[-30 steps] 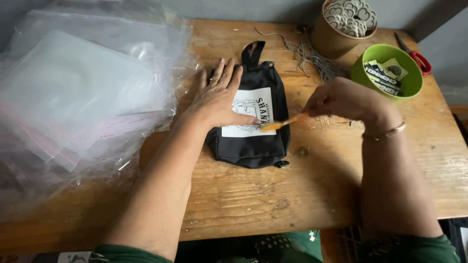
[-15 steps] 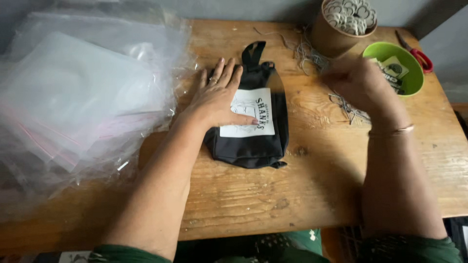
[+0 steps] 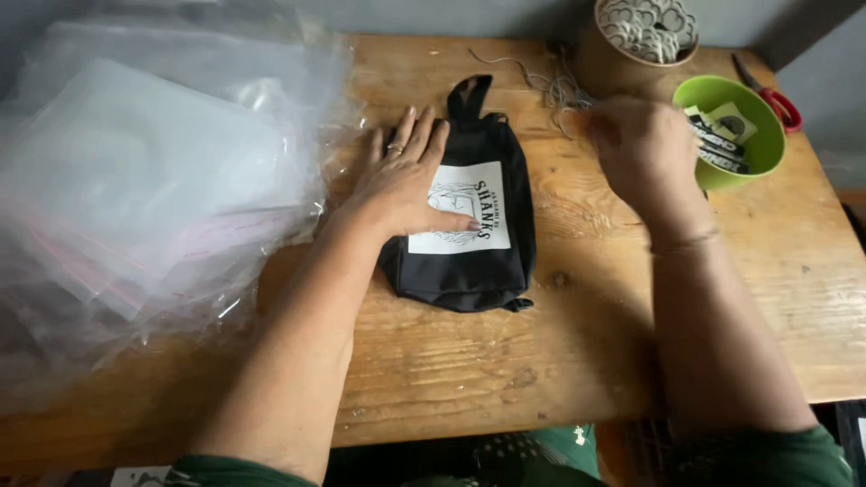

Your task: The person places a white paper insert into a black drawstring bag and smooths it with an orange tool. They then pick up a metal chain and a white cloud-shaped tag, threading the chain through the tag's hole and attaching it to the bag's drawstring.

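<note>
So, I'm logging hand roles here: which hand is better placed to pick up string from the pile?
Right hand: it hovers beside the string pile, while the left hand lies flat on the black pouch.

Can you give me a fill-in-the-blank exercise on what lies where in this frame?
1. The left hand rests flat on the ____ fabric pouch with the white printed patch.
2. The right hand is at the tangle of pale ____ beside the round brown tub.
3. The red-handled scissors lie behind the ____ plastic bowl.

Missing words: black; string; green
</note>
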